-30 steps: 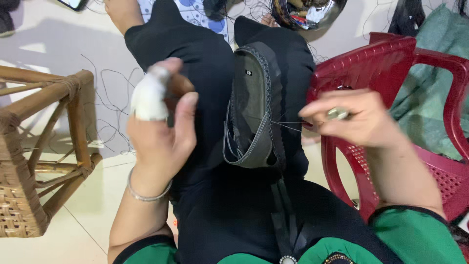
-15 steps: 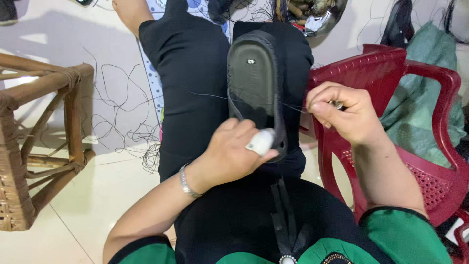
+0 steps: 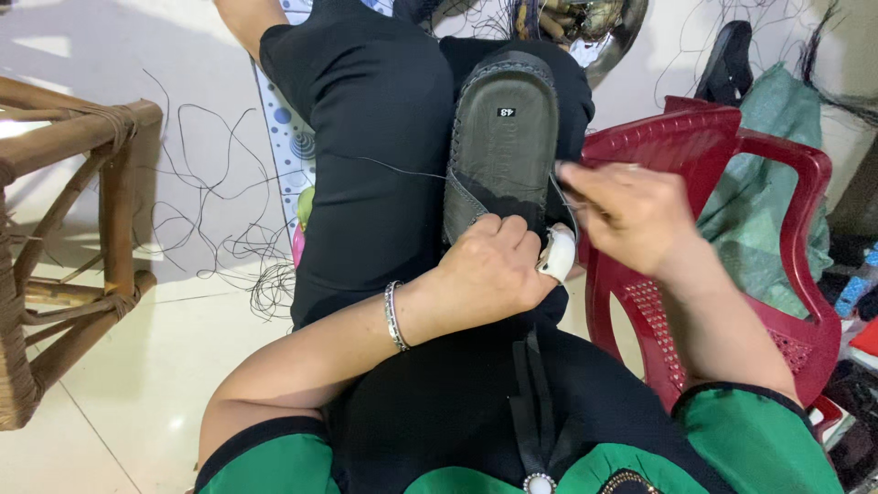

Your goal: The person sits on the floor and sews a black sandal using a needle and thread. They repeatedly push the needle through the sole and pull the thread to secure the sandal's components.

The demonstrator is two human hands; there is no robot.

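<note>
Pale floor tiles are being crossed by loose black thread; a dark shoe sole [image 3: 501,137] is being propped on the lap, long axis running away from the body; its near end is being clamped by the left hand [image 3: 489,270]; the right hand [image 3: 631,215], just beside, is being kept pinched, seemingly on thread.

1 shoe sole [image 3: 501,137], 2 hands, 1 red chair [image 3: 732,183], 1 wooden stool [image 3: 82,128], 1 bracelet [image 3: 394,316].
</note>
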